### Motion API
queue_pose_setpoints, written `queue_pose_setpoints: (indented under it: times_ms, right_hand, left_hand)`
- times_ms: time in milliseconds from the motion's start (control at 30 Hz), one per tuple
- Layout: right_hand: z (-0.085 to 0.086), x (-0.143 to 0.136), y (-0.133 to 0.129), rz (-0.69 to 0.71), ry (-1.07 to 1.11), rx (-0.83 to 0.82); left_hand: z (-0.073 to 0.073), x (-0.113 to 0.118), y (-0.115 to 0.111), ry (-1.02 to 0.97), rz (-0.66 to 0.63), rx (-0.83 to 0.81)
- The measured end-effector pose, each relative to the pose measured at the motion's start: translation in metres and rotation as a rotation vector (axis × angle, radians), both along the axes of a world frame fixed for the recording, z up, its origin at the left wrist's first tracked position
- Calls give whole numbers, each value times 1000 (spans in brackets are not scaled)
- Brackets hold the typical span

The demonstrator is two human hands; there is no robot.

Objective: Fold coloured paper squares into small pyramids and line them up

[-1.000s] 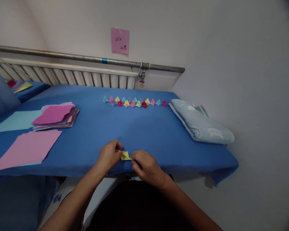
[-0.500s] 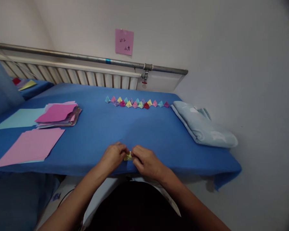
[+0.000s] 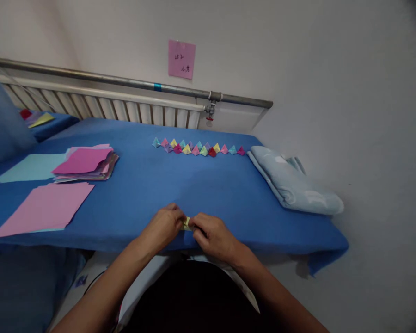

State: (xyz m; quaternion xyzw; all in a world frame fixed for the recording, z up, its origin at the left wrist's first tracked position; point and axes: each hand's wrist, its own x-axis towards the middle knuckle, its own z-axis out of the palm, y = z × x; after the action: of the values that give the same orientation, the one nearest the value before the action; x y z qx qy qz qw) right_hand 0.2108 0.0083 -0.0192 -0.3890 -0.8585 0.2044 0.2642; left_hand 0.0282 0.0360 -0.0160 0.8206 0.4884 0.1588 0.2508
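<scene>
Near the front edge of the blue-covered table (image 3: pixel 142 185), a small piece of folded yellow paper (image 3: pixel 186 225) lies between my two hands. My left hand (image 3: pixel 167 223) pinches its left side, fingers closed. On its right side, the fingers of my right hand (image 3: pixel 212 233) are curled shut on it. My fingers cover much of the paper, so its exact folds are hidden. Farther back, small folded paper shapes (image 3: pixel 204 151) in several colours stand in two staggered rows.
At the left are a stack of coloured paper (image 3: pixel 83 161), light blue sheets (image 3: pixel 29 167) and pink sheets (image 3: pixel 46 208). A folded light blue blanket (image 3: pixel 291 180) lies at the right end. Behind the table run a radiator (image 3: pixel 125 109) and a metal pipe (image 3: pixel 107 80). A pink note (image 3: pixel 181 59) hangs on the wall.
The view has shifted very slightly. Both hands stay at the yellow paper, with only small finger movements; slightly less of the paper shows between them.
</scene>
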Motion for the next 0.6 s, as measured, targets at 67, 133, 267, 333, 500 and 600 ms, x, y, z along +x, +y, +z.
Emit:
queue_pose_setpoints:
  times_ms: [67, 133, 267, 333, 500, 600]
  right_hand:
    - [2, 0, -1, -17, 21, -47]
    - [5, -1, -1, -37, 15, -103]
    - [13, -3, 0, -89, -40, -193]
    - [17, -4, 1, -99, -68, -220]
    - [22, -5, 4, -114, -107, -263]
    - [24, -5, 6, -85, -119, -282]
  left_hand:
    - [3, -2, -2, -8, -19, -3]
    - [5, -2, -3, -14, -29, -7]
    - [3, 0, -3, -8, -5, -9]
    - [0, 3, -2, 0, 16, -8]
    - [-3, 6, -2, 16, 60, -5]
    - [-1, 5, -3, 12, 44, -20]
